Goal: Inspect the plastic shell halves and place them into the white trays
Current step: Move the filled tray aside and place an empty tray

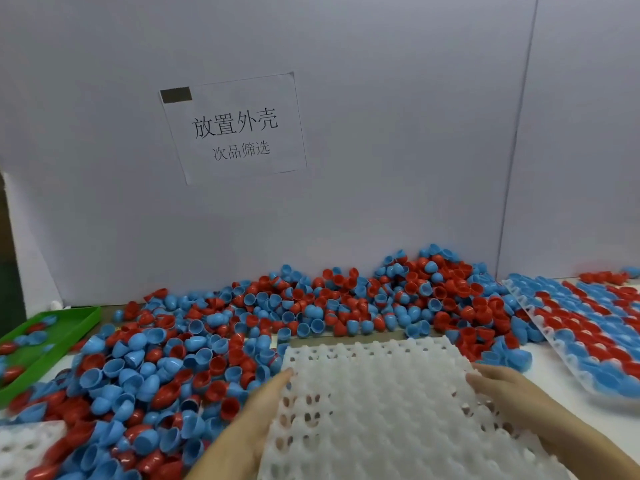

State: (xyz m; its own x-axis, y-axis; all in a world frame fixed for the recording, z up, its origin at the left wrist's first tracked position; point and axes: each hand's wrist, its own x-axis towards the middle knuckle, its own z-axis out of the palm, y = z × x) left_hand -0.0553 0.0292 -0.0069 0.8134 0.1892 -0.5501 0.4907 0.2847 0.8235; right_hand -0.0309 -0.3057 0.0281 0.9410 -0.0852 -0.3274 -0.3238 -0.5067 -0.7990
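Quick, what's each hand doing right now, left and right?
Left hand: holds the left edge of the empty white tray.
Right hand: fingers rest on the tray's right edge.
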